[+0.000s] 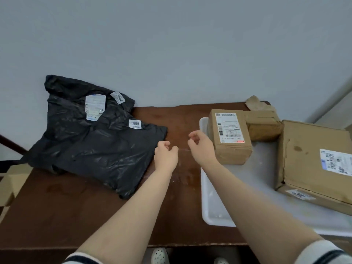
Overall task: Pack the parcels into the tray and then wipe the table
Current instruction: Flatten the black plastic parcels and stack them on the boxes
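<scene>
Here the nearer black crinkled plastic mailer bag labelled 2001 [106, 157] lies flat on the dark brown wooden table [57, 206], overlapping a second black plastic mailer bag labelled 2002 [80, 103] that leans toward the wall behind it. Both are still outside the white plastic tray [209, 206] at the right, which already holds a small brown cardboard box with a white label [230, 138], a brown paper-wrapped packet [262, 124] behind it and a large flat cardboard box [314, 161].

The left hand [166, 155] hovers just beside the 2001 bag's right edge, fingers loosely curled and gripping nothing. The right hand [200, 145] hangs over bare table between bag and tray, likewise half open and empty.

The bag lies to the left of both hands, its long side running from far left to near right, so the left hand is nearer for the next grasp.
</scene>
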